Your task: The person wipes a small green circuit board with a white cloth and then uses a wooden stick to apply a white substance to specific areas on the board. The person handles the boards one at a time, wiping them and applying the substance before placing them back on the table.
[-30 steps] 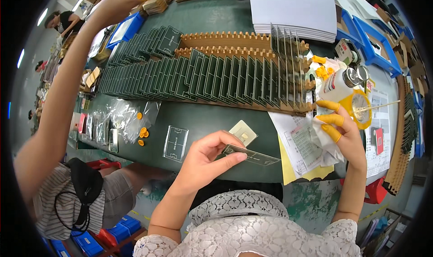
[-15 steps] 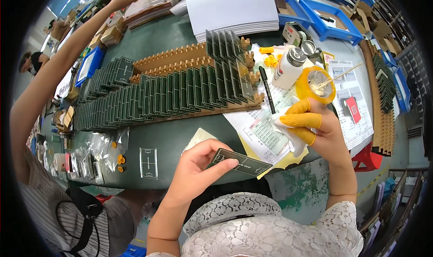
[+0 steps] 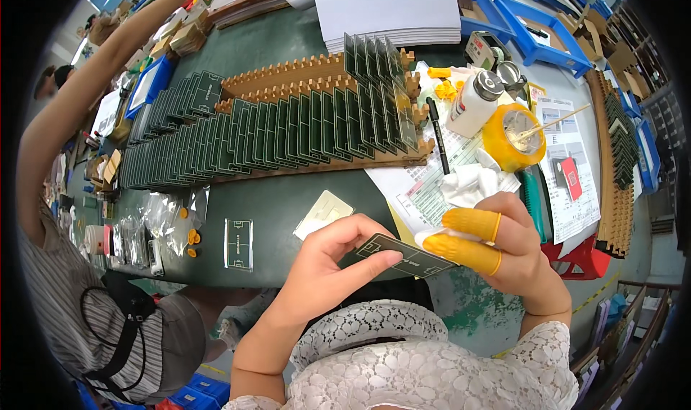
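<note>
My left hand (image 3: 320, 269) pinches a dark green plate (image 3: 417, 262) between thumb and fingers near the table's front edge. Thin pale lines like a sports pitch mark the plate. Yellow finger cots cover fingers of my right hand (image 3: 512, 255), which is closed on a small white cloth (image 3: 430, 235) at the plate's right end; the fingers hide most of this cloth. A crumpled white cloth (image 3: 471, 183) lies on the papers just beyond. To the left, a similar plate (image 3: 238, 244) lies flat, and a cream pad (image 3: 324, 214) rests behind my left hand.
Slotted wooden racks (image 3: 288, 75) hold many green plates (image 3: 288, 129). At the right stand a white bottle (image 3: 475, 104), a yellow tape roll (image 3: 497, 140) with sticks inside, and a black marker (image 3: 437, 133). A co-worker's arm (image 3: 93, 97) reaches across the left side.
My right hand has come down and left from the crumpled cloth to the plate, with a small white cloth at its fingertips. The plate has shifted slightly right; the whole view has shifted a little.
</note>
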`<action>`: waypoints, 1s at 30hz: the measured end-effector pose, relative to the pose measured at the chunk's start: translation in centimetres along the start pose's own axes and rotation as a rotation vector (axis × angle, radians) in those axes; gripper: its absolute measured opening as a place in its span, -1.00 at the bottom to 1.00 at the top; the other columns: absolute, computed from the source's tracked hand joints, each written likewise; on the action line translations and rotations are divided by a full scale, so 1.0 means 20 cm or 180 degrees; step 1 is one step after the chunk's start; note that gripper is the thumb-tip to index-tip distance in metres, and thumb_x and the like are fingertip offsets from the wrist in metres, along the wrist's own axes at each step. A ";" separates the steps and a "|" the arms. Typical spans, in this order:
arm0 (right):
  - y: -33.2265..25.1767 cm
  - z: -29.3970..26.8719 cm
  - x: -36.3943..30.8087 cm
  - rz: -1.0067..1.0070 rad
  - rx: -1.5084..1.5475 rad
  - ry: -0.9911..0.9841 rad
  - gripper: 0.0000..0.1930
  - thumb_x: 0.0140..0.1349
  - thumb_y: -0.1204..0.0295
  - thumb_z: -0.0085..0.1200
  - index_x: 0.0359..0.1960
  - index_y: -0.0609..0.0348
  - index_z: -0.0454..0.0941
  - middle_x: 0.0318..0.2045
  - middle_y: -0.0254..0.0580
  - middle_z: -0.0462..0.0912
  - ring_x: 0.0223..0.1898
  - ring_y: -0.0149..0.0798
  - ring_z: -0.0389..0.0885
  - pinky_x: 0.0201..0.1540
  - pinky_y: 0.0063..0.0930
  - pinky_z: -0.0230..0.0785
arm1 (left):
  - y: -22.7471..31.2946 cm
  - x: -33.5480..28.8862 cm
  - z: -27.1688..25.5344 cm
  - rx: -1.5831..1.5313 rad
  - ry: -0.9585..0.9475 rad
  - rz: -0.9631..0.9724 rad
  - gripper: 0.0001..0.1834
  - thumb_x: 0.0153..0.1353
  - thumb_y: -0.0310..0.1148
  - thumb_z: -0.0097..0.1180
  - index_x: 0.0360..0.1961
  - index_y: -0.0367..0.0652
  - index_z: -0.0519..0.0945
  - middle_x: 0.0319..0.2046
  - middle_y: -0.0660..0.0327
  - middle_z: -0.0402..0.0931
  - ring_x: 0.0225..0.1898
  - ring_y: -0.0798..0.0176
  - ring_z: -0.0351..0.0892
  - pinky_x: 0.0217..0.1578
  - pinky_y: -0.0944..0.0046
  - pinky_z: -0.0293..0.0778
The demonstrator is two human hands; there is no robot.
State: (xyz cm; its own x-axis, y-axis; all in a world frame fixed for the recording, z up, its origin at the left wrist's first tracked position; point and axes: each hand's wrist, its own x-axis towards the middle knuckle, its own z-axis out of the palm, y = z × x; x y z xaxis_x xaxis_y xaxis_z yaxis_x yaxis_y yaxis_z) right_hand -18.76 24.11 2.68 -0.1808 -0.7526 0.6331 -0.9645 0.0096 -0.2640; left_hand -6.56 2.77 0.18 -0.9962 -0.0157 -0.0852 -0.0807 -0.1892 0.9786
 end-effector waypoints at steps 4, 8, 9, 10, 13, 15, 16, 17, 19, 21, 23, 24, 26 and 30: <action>-0.02 0.02 0.00 -0.0178 -0.0118 0.0024 -0.54 -0.29 0.52 0.33 -0.18 0.17 0.74 -0.24 -0.36 0.61 -0.35 -0.28 0.52 -0.41 -0.48 0.37 | -0.02 0.00 -0.01 0.0189 -0.0009 0.0133 -0.87 0.19 -0.56 0.27 -0.23 -0.30 0.61 -0.29 0.29 0.57 -0.20 0.45 0.47 -0.11 0.41 0.38; -0.03 0.02 0.02 -0.0204 -0.0095 -0.0047 -0.56 -0.28 0.50 0.36 -0.20 0.20 0.74 -0.32 -0.40 0.58 -0.34 -0.27 0.52 -0.44 -0.44 0.34 | -0.01 -0.01 -0.02 0.0439 -0.0059 0.0077 -0.84 0.12 -0.70 0.24 -0.26 -0.32 0.60 -0.25 0.17 0.60 -0.15 0.33 0.55 -0.05 0.31 0.41; -0.03 0.02 0.01 -0.0217 -0.0096 -0.0059 -0.56 -0.28 0.50 0.36 -0.20 0.22 0.73 -0.34 -0.40 0.57 -0.34 -0.27 0.52 -0.45 -0.44 0.33 | -0.01 -0.01 -0.02 0.0439 -0.0075 0.0080 -0.84 0.11 -0.70 0.24 -0.26 -0.32 0.60 -0.25 0.17 0.60 -0.15 0.33 0.55 -0.05 0.31 0.41; -0.03 0.02 0.01 -0.0230 -0.0098 -0.0071 -0.56 -0.28 0.50 0.36 -0.21 0.24 0.73 -0.36 -0.40 0.55 -0.34 -0.27 0.52 -0.45 -0.43 0.32 | -0.01 -0.01 -0.03 0.0439 -0.0092 0.0083 -0.83 0.11 -0.70 0.24 -0.26 -0.32 0.60 -0.25 0.17 0.60 -0.14 0.32 0.55 -0.04 0.30 0.41; -0.03 0.02 0.00 -0.0240 -0.0080 -0.0087 -0.58 -0.28 0.49 0.37 -0.24 0.29 0.72 -0.39 -0.39 0.51 -0.34 -0.27 0.52 -0.46 -0.42 0.30 | -0.02 -0.01 -0.02 0.0350 -0.0068 0.0141 -0.86 0.14 -0.60 0.28 -0.27 -0.29 0.61 -0.29 0.26 0.58 -0.21 0.41 0.46 -0.12 0.38 0.37; -0.03 0.02 0.00 -0.0273 -0.0073 -0.0085 -0.59 -0.26 0.49 0.37 -0.25 0.31 0.71 -0.41 -0.38 0.50 -0.35 -0.26 0.52 -0.46 -0.41 0.30 | -0.02 -0.01 -0.01 0.0308 -0.0047 0.0178 -0.87 0.16 -0.55 0.30 -0.27 -0.28 0.62 -0.32 0.30 0.57 -0.25 0.45 0.42 -0.16 0.41 0.34; -0.03 0.01 0.01 -0.0307 -0.0076 -0.0081 -0.59 -0.25 0.49 0.37 -0.24 0.32 0.71 -0.41 -0.37 0.50 -0.35 -0.26 0.51 -0.45 -0.41 0.30 | -0.03 -0.01 -0.01 0.0311 -0.0046 0.0187 -0.87 0.16 -0.55 0.30 -0.27 -0.28 0.62 -0.32 0.30 0.57 -0.25 0.45 0.42 -0.16 0.41 0.34; -0.03 0.01 0.02 -0.0341 -0.0078 -0.0077 -0.60 -0.24 0.48 0.37 -0.24 0.32 0.70 -0.41 -0.36 0.50 -0.36 -0.26 0.51 -0.45 -0.41 0.30 | -0.03 -0.01 -0.01 0.0314 -0.0045 0.0197 -0.87 0.15 -0.55 0.30 -0.27 -0.28 0.62 -0.32 0.30 0.57 -0.25 0.45 0.43 -0.16 0.41 0.35; -0.02 0.01 0.03 -0.0264 -0.0054 -0.0132 -0.62 -0.19 0.47 0.38 -0.24 0.31 0.69 -0.40 -0.32 0.50 -0.37 -0.26 0.50 -0.46 -0.41 0.30 | -0.03 -0.01 -0.01 0.0313 -0.0058 0.0140 -0.87 0.15 -0.55 0.30 -0.27 -0.28 0.62 -0.32 0.30 0.57 -0.25 0.44 0.43 -0.16 0.41 0.34; -0.03 0.01 0.03 -0.0177 -0.0012 -0.0192 -0.65 -0.14 0.47 0.38 -0.24 0.30 0.67 -0.40 -0.28 0.51 -0.38 -0.26 0.49 -0.46 -0.41 0.30 | -0.03 -0.01 -0.01 0.0335 -0.0045 0.0137 -0.88 0.15 -0.55 0.30 -0.28 -0.27 0.62 -0.32 0.30 0.57 -0.26 0.44 0.42 -0.17 0.41 0.34; -0.02 0.00 0.01 -0.0079 0.0047 -0.0256 -0.66 -0.09 0.46 0.38 -0.23 0.29 0.66 -0.38 -0.23 0.51 -0.40 -0.26 0.48 -0.45 -0.42 0.29 | -0.03 -0.01 -0.01 0.0380 -0.0005 0.0187 -0.87 0.15 -0.55 0.30 -0.28 -0.27 0.62 -0.33 0.30 0.57 -0.27 0.44 0.41 -0.17 0.41 0.34; -0.02 0.00 0.01 -0.0108 0.0013 -0.0266 -0.67 -0.08 0.46 0.38 -0.23 0.29 0.65 -0.37 -0.22 0.52 -0.41 -0.26 0.48 -0.44 -0.43 0.29 | -0.03 -0.01 -0.01 0.0364 0.0013 0.0176 -0.87 0.14 -0.55 0.30 -0.28 -0.27 0.62 -0.33 0.31 0.57 -0.27 0.44 0.41 -0.17 0.41 0.33; -0.02 0.00 0.00 -0.0164 -0.0055 -0.0285 -0.68 -0.05 0.45 0.37 -0.23 0.29 0.65 -0.36 -0.19 0.52 -0.42 -0.26 0.47 -0.43 -0.44 0.29 | -0.03 0.00 -0.02 0.0333 0.0049 0.0153 -0.87 0.14 -0.55 0.31 -0.28 -0.27 0.62 -0.33 0.31 0.57 -0.28 0.45 0.40 -0.18 0.41 0.33; -0.01 0.00 0.01 -0.0046 0.0090 -0.0362 -0.66 -0.05 0.46 0.37 -0.20 0.31 0.64 -0.36 -0.19 0.51 -0.43 -0.26 0.46 -0.42 -0.44 0.29 | -0.03 0.00 -0.01 0.0390 -0.0001 0.0138 -0.87 0.14 -0.55 0.31 -0.28 -0.27 0.63 -0.33 0.30 0.57 -0.28 0.45 0.40 -0.18 0.41 0.32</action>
State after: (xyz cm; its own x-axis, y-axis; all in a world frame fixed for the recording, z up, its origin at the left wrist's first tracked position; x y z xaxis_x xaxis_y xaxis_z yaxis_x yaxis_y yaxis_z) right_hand -18.56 23.98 2.97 -0.1424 -0.8225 0.5507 -0.9607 -0.0191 -0.2770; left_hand -6.55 2.68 -0.42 -0.9989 -0.0210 -0.0422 -0.0407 -0.0669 0.9969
